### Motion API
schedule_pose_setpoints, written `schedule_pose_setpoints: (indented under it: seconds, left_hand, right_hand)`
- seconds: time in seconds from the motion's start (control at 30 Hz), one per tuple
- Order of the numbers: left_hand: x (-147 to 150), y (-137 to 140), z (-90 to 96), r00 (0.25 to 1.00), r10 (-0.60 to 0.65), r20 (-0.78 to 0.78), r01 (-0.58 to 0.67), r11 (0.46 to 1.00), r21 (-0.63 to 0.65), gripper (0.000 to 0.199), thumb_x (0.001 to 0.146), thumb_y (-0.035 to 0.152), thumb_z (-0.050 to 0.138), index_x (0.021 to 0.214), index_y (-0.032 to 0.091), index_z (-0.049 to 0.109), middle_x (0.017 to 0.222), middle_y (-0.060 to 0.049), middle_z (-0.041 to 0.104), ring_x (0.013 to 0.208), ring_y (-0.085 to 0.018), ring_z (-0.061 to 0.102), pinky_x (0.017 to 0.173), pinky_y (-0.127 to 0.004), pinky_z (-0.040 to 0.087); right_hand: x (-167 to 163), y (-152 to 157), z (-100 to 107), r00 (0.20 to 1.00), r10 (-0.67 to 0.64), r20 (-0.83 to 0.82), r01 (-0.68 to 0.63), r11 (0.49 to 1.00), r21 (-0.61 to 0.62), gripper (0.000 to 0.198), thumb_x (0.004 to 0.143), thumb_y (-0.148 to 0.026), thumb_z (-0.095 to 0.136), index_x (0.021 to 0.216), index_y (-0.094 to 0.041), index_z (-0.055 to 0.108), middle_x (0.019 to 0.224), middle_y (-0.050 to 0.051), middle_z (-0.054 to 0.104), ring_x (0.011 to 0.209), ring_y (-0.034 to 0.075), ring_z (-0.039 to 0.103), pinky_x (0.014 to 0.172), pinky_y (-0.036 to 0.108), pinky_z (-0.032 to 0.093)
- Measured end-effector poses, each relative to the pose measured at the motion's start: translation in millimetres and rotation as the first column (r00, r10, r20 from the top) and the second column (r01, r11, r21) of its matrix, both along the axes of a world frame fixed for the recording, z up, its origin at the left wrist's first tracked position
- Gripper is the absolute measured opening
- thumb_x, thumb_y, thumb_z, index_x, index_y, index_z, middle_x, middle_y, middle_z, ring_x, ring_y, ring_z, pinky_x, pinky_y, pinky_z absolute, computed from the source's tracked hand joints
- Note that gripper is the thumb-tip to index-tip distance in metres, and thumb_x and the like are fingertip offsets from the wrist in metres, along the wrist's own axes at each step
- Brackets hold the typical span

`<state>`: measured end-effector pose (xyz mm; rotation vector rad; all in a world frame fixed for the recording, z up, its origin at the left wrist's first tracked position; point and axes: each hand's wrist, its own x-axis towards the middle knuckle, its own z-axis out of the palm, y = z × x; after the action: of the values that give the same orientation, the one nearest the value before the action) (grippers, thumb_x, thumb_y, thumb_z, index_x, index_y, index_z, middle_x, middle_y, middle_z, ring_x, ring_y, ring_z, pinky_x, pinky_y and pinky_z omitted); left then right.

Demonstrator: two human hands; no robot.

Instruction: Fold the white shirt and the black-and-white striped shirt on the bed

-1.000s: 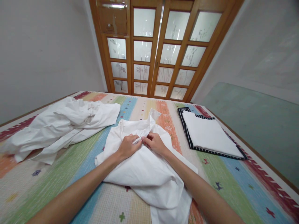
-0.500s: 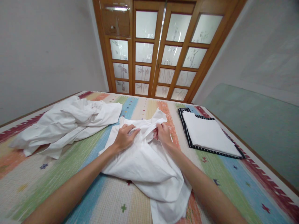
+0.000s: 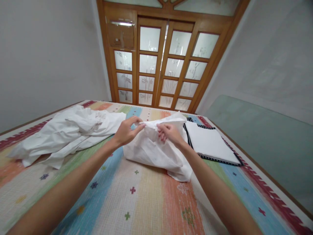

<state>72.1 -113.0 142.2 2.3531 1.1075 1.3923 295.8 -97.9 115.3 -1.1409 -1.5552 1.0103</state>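
Note:
Both hands grip a white shirt (image 3: pixel 151 148) by its upper edge, above the middle of the striped cloth. My left hand (image 3: pixel 127 130) pinches that edge between thumb and fingers at the left. A short way to the right, my right hand (image 3: pixel 170 132) is closed on the same edge, its lower fingers curled under. From there the fabric hangs down in loose folds, and its lower part rests on the cloth. A pointed flap of the shirt sticks out beyond my right hand.
A crumpled heap of white clothing (image 3: pixel 73 130) lies at the left. To the right is a folded white garment (image 3: pixel 210 140) on a black-and-white striped one (image 3: pixel 220 161). The multicoloured striped cloth (image 3: pixel 117 199) covers the surface; wooden glazed doors (image 3: pixel 161 58) stand beyond.
My hands have raised the shirt's upper edge off the cloth. Its lower part has pulled away from me and now hangs below the hands. The camera view has tilted up slightly.

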Motion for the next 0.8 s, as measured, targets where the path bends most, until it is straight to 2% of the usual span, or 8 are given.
schedule_pose_setpoints:
  seconds: [0.03,0.1,0.23,0.3,0.47,0.63,0.7,0.8]
  left_hand:
    - [-1,-4,-3.5,0.999,-0.031,-0.043,0.029,0.999,-0.042,0.024,0.085,0.039,0.054,0.079,0.017,0.061,0.078,-0.002,0.065,0.073,-0.016,0.058,0.071,-0.027,0.044]
    - [-3,-9,-9.3,0.988,-0.097,-0.117,0.082,0.989,-0.124,0.022,0.083,0.037,0.054,0.073,0.018,0.059,0.071,-0.001,0.062,0.068,-0.015,0.057,0.068,-0.026,0.043]
    - [-6,-15,-14.0,0.914,-0.277,-0.296,0.201,0.944,-0.262,0.014,0.073,0.028,0.054,0.063,0.018,0.053,0.061,0.002,0.056,0.060,-0.013,0.052,0.062,-0.024,0.040]
    - [-3,-17,-13.7,0.869,-0.308,-0.388,0.208,0.938,-0.278,0.009,0.067,0.023,0.052,0.060,0.018,0.049,0.059,0.002,0.054,0.057,-0.013,0.048,0.058,-0.024,0.037]
    - [6,-20,-10.0,0.834,-0.280,-0.475,0.185,0.954,-0.237,0.011,0.060,0.021,0.049,0.057,0.020,0.039,0.054,0.003,0.044,0.052,-0.012,0.037,0.053,-0.026,0.030]
    - [11,-22,-9.4,0.809,-0.329,-0.486,0.232,0.940,-0.251,0.016,0.064,0.022,0.050,0.054,0.020,0.037,0.051,0.003,0.041,0.050,-0.012,0.036,0.053,-0.027,0.029]
    - [13,-21,-12.7,0.827,-0.275,-0.490,0.187,0.957,-0.221,0.021,0.072,0.027,0.054,0.056,0.020,0.041,0.051,0.003,0.044,0.049,-0.012,0.038,0.053,-0.027,0.029]
    - [20,-17,-20.2,0.879,-0.126,-0.459,0.069,0.988,-0.140,0.027,0.082,0.043,0.059,0.071,0.019,0.054,0.062,0.001,0.055,0.055,-0.014,0.049,0.055,-0.026,0.032]
  right_hand:
    - [-3,-5,-8,0.992,0.060,0.107,-0.057,0.998,-0.029,0.036,0.079,-0.049,0.064,0.063,-0.017,0.056,0.053,0.002,0.061,0.038,0.011,0.054,0.035,0.020,0.040]
    - [-7,-12,-22,0.967,0.078,0.242,-0.074,0.997,-0.025,0.033,0.079,-0.042,0.065,0.060,-0.017,0.055,0.052,0.002,0.062,0.036,0.009,0.052,0.036,0.019,0.038]
    - [-11,-15,-31,0.959,-0.061,0.278,0.053,0.998,0.037,0.024,0.080,-0.029,0.060,0.061,-0.019,0.049,0.048,-0.003,0.058,0.033,0.008,0.048,0.037,0.018,0.034]
    - [-13,-15,-29,0.953,-0.081,0.291,0.062,0.995,0.075,0.019,0.078,-0.022,0.057,0.062,-0.020,0.047,0.049,-0.004,0.056,0.033,0.007,0.046,0.037,0.018,0.032]
    - [-14,-13,-22,0.966,-0.065,0.252,0.036,0.992,0.118,0.017,0.082,-0.024,0.052,0.066,-0.020,0.049,0.054,-0.004,0.057,0.038,0.007,0.045,0.039,0.019,0.030]
    - [-14,-6,-28,0.982,0.008,0.186,-0.003,1.000,-0.024,0.025,0.083,-0.028,0.049,0.059,-0.020,0.047,0.047,-0.003,0.053,0.033,0.009,0.043,0.035,0.021,0.030]
    - [-13,-6,-32,0.993,0.059,0.098,-0.053,0.996,-0.065,0.024,0.081,-0.028,0.049,0.058,-0.020,0.049,0.046,-0.003,0.053,0.032,0.009,0.044,0.034,0.021,0.029]
    - [-6,-13,-35,0.994,0.101,0.040,-0.100,0.994,-0.032,0.026,0.080,-0.031,0.050,0.057,-0.018,0.054,0.045,-0.002,0.054,0.034,0.009,0.045,0.036,0.021,0.031]
